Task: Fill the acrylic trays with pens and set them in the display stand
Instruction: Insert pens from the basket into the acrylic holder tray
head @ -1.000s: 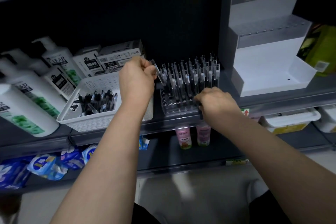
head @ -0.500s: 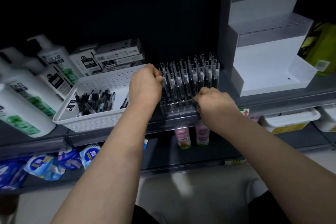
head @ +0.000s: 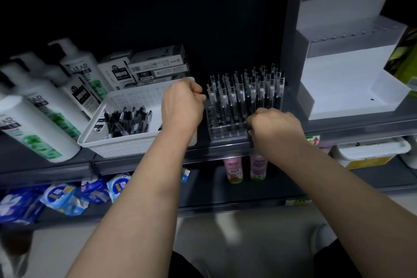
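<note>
"CLEAR" on white pump bottles point(head: 77, 67), "HD35" on a pen box point(head: 162, 73)

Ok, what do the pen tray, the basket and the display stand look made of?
Pen tray: clear glossy plastic, likely acrylic; pens show through. Basket: white matte plastic, perforated walls. Display stand: opaque white and grey sheet, smooth; plastic probably.

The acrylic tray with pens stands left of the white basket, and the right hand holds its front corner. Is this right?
No. The head view shows the acrylic tray right of the white basket, not left; the right hand does hold its front corner.
</note>
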